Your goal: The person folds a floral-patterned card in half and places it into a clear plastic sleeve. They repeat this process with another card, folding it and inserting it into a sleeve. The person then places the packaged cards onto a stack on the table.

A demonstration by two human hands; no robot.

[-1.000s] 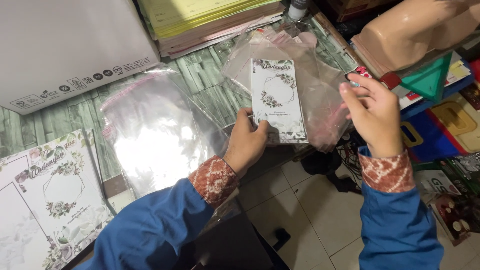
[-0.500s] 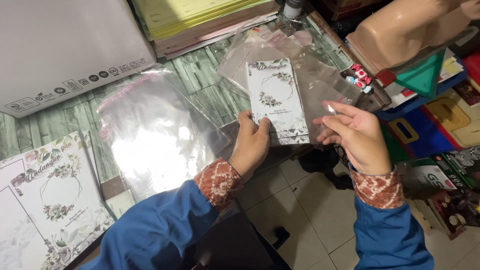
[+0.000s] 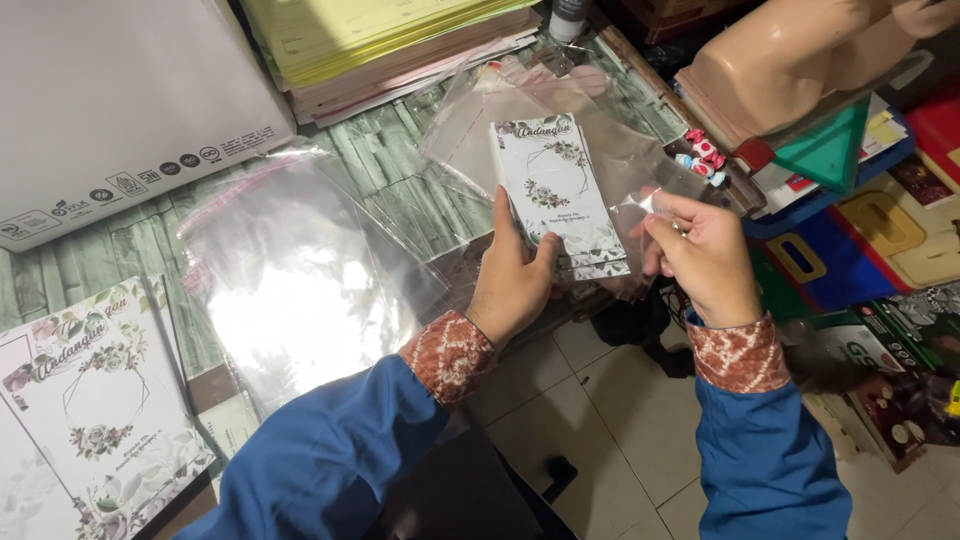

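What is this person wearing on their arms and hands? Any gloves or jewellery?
Both hands are bare: the left hand and right hand wear no gloves, and no ring or watch shows. Each arm is in a long blue sleeve, ending at the wrist in a reddish-brown cuff with a fine pale pattern.

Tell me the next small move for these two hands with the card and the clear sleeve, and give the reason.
Probably fold the sleeve flap down over the card's end. The left hand steadies the floral card by its lower edge, with the card apparently inside the clear sleeve, while the right hand pinches a small clear strip beside it, likely the seal's peel-off liner.
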